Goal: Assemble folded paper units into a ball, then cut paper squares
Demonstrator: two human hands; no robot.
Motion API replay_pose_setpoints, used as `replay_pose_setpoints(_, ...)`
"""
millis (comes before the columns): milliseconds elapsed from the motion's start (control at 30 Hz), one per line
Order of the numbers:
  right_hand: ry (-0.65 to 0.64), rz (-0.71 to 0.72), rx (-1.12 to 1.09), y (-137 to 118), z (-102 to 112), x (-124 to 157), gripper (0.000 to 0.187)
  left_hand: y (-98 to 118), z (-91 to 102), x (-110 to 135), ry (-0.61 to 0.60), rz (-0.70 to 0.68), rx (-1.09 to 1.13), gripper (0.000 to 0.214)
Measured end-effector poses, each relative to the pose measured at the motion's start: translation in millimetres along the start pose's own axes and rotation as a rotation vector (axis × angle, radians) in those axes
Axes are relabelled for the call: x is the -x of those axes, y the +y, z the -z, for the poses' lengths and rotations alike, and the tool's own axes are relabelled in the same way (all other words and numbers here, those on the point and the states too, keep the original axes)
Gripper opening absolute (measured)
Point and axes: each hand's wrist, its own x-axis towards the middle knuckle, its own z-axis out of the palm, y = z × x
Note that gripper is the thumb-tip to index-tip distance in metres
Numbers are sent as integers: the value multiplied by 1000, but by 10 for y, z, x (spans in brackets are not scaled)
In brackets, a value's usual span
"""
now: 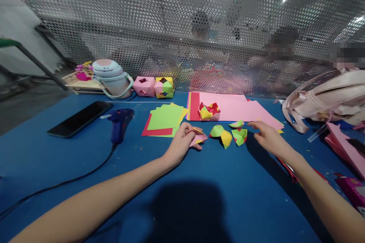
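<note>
In the head view, we see the left hand point(181, 140) pinching a pink folded paper point(201, 137) over the blue table point(256, 197). The right hand point(265, 136) is loosely open, forefinger extended, its tip just beside a green folded piece point(237, 124). Marks on the lidded cup point(115, 84) we cannot read. Left forearm point(108, 193) and right forearm point(316, 182) slant inward.

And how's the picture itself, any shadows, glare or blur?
Head view: a broad dark shadow on the blue table, bottom centre; head view: bright lamp spots at upper right, around the perforated screen; head view: folded green-and-yellow paper fairly crisp, people behind the screen indistinct, with pixelated patches.
</note>
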Motion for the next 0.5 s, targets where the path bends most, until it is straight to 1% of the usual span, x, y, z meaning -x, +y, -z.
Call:
replay_pose_setpoints(33,-4,-34,-20,8,-48,39,38,7,-18,12,0,18,37,23)
replay_pose_setpoints(133,27,-141,-36,-31,-202,106,24,35,-68,56,2,57,99,27)
replay_pose_setpoints(233,48,-145,-5,-104,-302,112,20,90,-108,110,2,86,123,29)
replay_pose_setpoints(333,88,-134,6,-208,-285,140,15,170,-134,159,-17,127,166,35)
replay_pose_setpoints(367,128,-104,1,-256,-258,169,14,195,-140,170,-26,138,186,35)
replay_pose_setpoints(400,176,-40,-5,-310,-229,211,13,217,-143,176,-34,145,206,34)
replay_pose_setpoints(433,228,63,-8,-371,-205,265,12,233,-145,179,-39,147,223,32)
replay_pose_setpoints(467,278,208,4,-434,-191,328,10,242,-144,178,-39,144,235,30)
replay_pose_setpoints(500,289,370,36,-498,-193,398,9,241,-142,177,-36,139,242,30)
